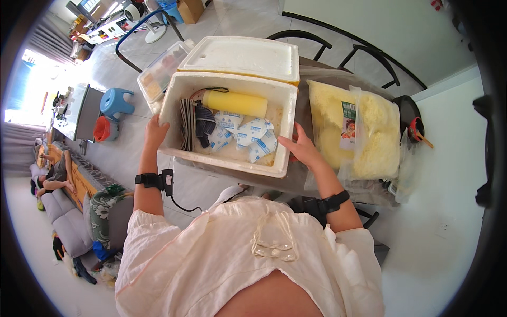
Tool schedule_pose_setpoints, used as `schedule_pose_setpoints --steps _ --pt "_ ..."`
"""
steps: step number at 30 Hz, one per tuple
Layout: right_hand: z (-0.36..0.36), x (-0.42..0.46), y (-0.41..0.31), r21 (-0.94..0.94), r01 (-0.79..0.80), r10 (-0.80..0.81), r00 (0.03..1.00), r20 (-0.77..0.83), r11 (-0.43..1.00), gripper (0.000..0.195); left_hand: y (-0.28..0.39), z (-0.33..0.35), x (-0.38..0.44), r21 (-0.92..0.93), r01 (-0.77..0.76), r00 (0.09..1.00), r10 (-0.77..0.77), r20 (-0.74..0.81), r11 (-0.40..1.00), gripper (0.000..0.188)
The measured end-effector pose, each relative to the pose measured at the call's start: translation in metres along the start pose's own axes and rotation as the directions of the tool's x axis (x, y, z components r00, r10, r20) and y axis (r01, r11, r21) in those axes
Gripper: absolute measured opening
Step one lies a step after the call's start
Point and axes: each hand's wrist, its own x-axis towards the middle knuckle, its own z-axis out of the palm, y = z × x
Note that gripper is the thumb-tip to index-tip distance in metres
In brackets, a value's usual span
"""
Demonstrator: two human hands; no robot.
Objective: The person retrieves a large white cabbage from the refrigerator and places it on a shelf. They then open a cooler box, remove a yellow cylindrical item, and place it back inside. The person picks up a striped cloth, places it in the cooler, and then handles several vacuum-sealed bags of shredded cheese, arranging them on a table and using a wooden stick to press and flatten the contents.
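Observation:
A white foam box (226,165) stands uncovered before me at the table's left end. My left hand (155,132) grips its left wall. At the right wall, my right hand (302,147) holds on with the thumb at the rim and the fingers outside. Inside lies a yellow cylindrical bottle (237,104) with a dark cord loop at one end. Several white ice packs (255,132) printed in blue cover part of the floor. Striped dark fabric (204,125) and a folded striped item (187,126) rest against the left inside wall.
Behind the box lies its foam lid (241,55), beside a clear plastic container (164,73). A large bag of yellow shreds (372,130) sits on the table to the right, near a dark pan (406,111). Chairs (372,59) stand beyond; a person reclines at far left.

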Motion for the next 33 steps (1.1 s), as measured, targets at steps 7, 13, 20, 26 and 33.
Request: schedule_pose_setpoints --steps 7,13,20,26,33 --pt "0.022 0.022 0.005 -0.200 0.100 -0.138 0.972 -0.188 0.975 0.072 -0.004 0.015 0.035 -0.240 -0.133 0.988 0.149 0.047 0.962 0.033" --pt "0.032 0.025 -0.006 -0.208 0.179 -0.222 0.954 -0.203 0.962 0.064 -0.016 0.010 0.057 -0.277 -0.150 0.981 0.177 0.076 0.949 0.038" --pt "0.051 0.063 -0.009 -0.190 0.179 -0.221 0.948 -0.229 0.965 0.071 -0.045 0.005 0.108 -0.185 -0.316 0.943 0.330 0.047 0.930 0.041" --pt "0.037 0.035 0.005 -0.079 0.200 -0.214 0.938 -0.272 0.977 0.063 -0.071 0.022 0.132 0.178 -0.465 0.858 0.492 -0.152 0.867 0.059" --pt "-0.065 -0.042 0.029 0.471 0.212 0.027 0.893 -0.450 0.856 0.035 0.152 -0.011 0.034 -0.644 -0.098 0.860 0.390 0.329 0.759 0.050"
